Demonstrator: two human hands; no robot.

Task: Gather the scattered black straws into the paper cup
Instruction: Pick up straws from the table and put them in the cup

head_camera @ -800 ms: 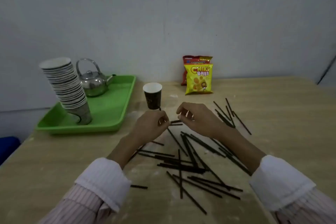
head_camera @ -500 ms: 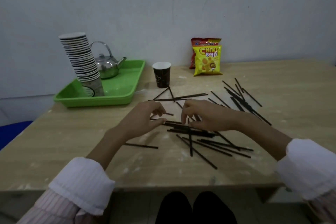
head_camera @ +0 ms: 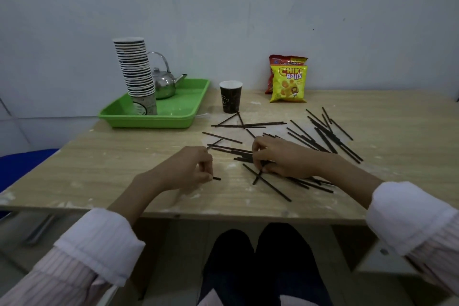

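Several black straws lie scattered across the wooden table, from its middle to the right. A dark paper cup with a white rim stands upright behind them, and I see no straws in it. My left hand pinches the end of one straw near the front of the table, where only a short tip shows past the fingers. My right hand rests on the middle pile, its fingers curled round a straw that slants toward me.
A green tray at the back left carries a tall stack of paper cups and a steel kettle. Two snack bags lean against the wall. The table's front edge runs just beyond my knees.
The camera has tilted down and back, bringing my knees into sight. Both hands drew toward me along the table. My left hand now pinches a straw end, and my right hand grips one from the pile.
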